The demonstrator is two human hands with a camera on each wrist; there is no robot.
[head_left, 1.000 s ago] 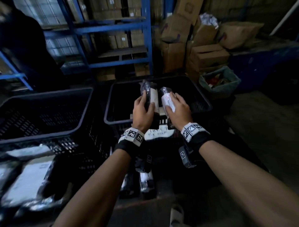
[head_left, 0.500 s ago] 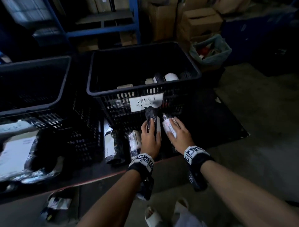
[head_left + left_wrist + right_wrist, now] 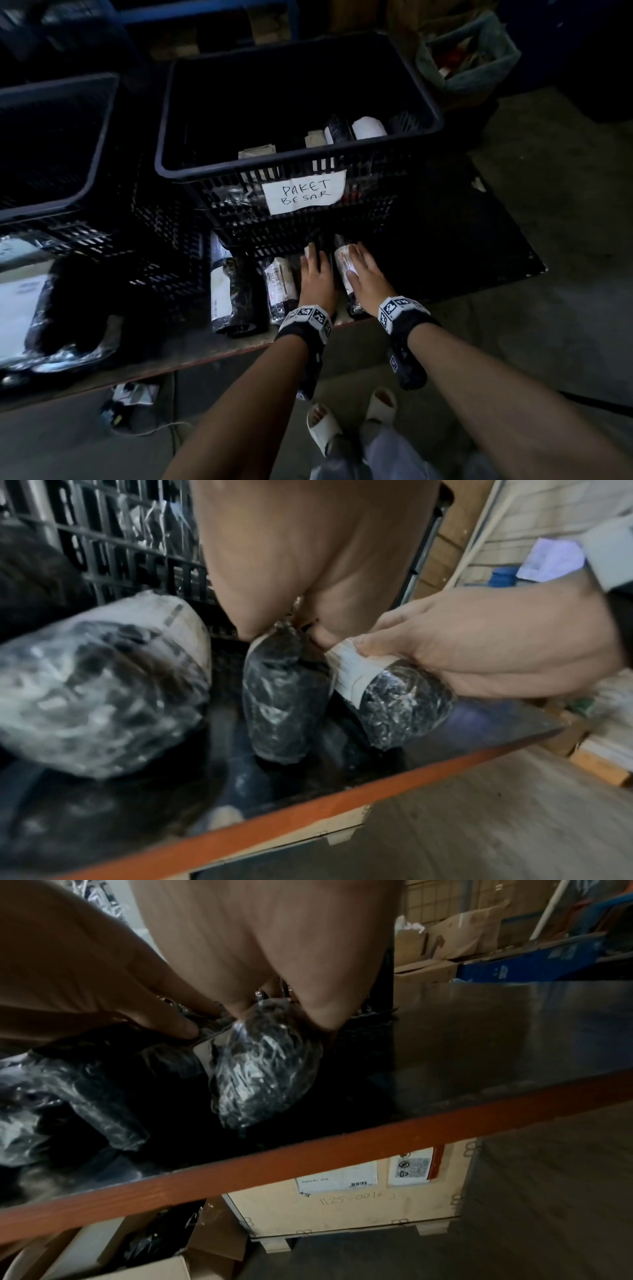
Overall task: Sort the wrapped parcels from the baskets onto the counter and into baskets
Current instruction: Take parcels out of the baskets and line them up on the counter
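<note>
Both hands are down on the counter (image 3: pixel 455 246), each laid over a wrapped parcel close to its orange front edge (image 3: pixel 342 1153). The left hand (image 3: pixel 317 277) lies on a dark parcel (image 3: pixel 281 704), fingers and thumb curved round it in the left wrist view. The right hand (image 3: pixel 364 279) grips a labelled parcel (image 3: pixel 344 265), thumb on its white label, fingers wrapped over the far side. The two parcels lie side by side, just touching or nearly so, their far ends right against the front wall of the black basket (image 3: pixel 424 113).

To the left lie two more wrapped parcels — a small one (image 3: pixel 281 286) just beside the left hand and a larger roll (image 3: pixel 227 291) beyond it — so that side is crowded. To the right of the right hand the dark counter surface runs bare to its right edge, giving open room there. A second black basket (image 3: pixel 58 144) stands to the left, with flat grey packages (image 3: pixel 24 308) in front of it at the counter's edge.

The basket carries a white paper sign (image 3: pixel 305 195) handwritten "PAKET BESAR". Under the counter a wooden crate (image 3: pixel 342 1199) bears a label starting "Station No." and handwritten digits, about "1125-0010"; the parcel labels are too blurred to read.
</note>
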